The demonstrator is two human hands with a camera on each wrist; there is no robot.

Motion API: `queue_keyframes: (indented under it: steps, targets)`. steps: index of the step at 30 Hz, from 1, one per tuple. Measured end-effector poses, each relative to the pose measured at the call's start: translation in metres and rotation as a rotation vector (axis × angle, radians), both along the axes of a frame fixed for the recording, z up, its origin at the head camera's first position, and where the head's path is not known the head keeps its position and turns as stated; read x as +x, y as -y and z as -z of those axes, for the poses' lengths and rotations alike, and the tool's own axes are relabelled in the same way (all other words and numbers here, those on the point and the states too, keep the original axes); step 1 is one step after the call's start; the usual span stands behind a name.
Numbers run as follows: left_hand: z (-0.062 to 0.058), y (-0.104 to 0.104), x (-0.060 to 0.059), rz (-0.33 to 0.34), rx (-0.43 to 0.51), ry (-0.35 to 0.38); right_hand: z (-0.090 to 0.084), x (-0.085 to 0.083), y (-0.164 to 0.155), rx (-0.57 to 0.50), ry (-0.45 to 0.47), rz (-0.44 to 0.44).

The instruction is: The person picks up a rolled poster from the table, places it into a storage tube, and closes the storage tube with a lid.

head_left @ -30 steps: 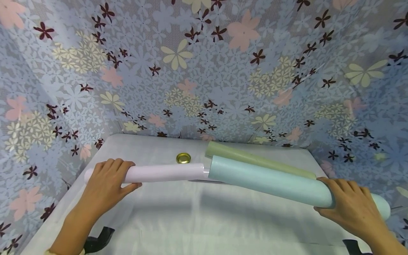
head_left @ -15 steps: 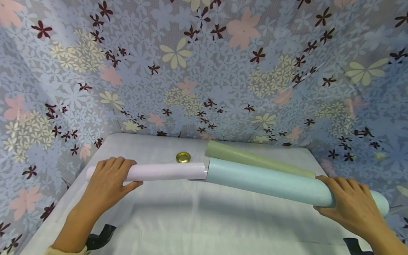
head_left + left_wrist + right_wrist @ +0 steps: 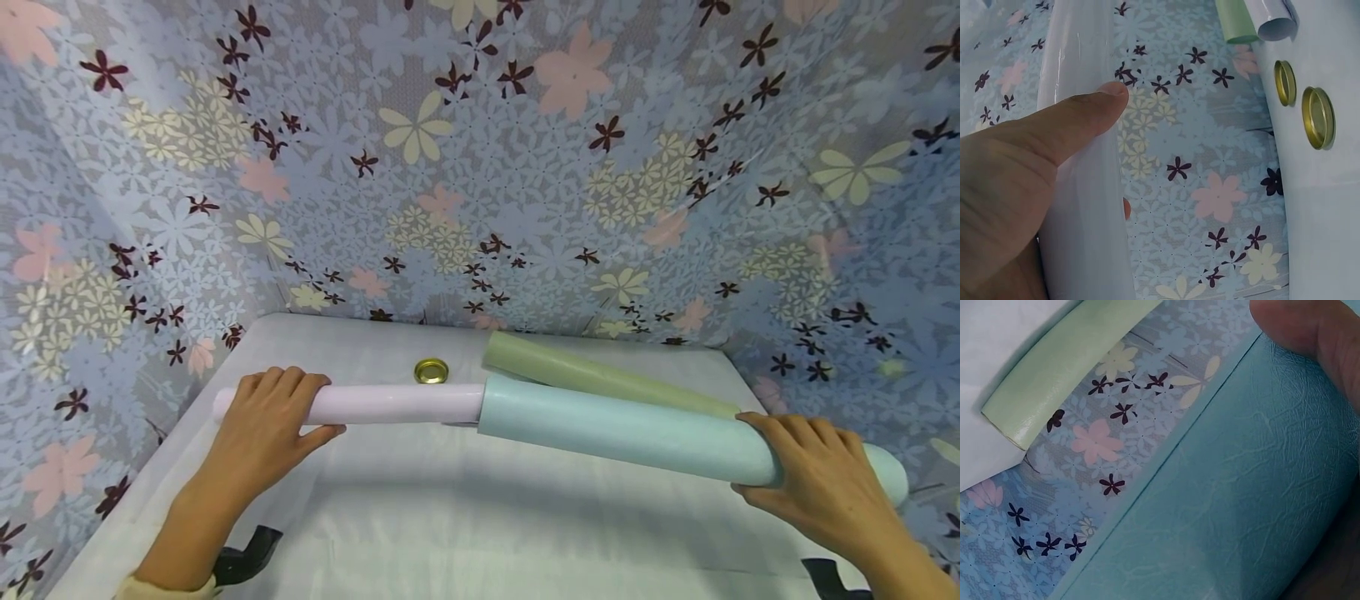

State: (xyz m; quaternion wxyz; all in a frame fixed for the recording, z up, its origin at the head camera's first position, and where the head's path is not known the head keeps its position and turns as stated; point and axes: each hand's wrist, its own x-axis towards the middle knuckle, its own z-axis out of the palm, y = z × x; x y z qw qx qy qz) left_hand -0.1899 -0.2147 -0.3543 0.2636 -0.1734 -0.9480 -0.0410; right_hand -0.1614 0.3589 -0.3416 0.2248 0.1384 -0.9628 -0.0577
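My left hand [image 3: 262,437] grips a thin pale lilac roll [image 3: 397,404] near its far left end, the thumb [image 3: 1091,115] lying along its glossy side in the left wrist view. A thicker light blue roll [image 3: 622,429] with a creased, leathery surface is held by my right hand [image 3: 817,479] near its right end. The lilac roll's right end meets the blue roll's open left end and disappears into it. Both rolls are raised over the table, their shadows falling below. In the right wrist view the long edge of the blue sheet [image 3: 1166,462] shows beside my thumb.
On the white table [image 3: 420,517], a pale green roll [image 3: 600,371] lies behind the blue one. A gold lid [image 3: 431,372] rests near the back; the left wrist view shows a second gold lid [image 3: 1285,82] and a whitish roll [image 3: 1272,22]. A flowered cloth [image 3: 480,167] hangs around.
My left hand has moved slightly right with the lilac roll, and the blue roll has shifted slightly left. The glossy lilac end that showed between them is now inside the blue roll.
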Motion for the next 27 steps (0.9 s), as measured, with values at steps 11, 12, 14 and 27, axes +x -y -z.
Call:
queue_keyframes:
  steps: [11, 12, 14, 27]
  targets:
    - [0.0, -0.008, -0.001, -0.005, -0.02, 0.017, -0.001, -0.003, 0.007, -0.01, -0.011, -0.025]
    - [0.001, -0.009, -0.001, -0.003, -0.02, 0.014, -0.002, -0.003, 0.008, -0.009, -0.012, -0.025]
    - [0.001, -0.011, -0.001, -0.001, -0.021, 0.014, -0.001, -0.003, 0.009, -0.01, -0.014, -0.029]
    - [0.003, -0.031, -0.004, 0.019, -0.035, 0.001, 0.0, -0.009, 0.017, -0.019, 0.007, -0.056]
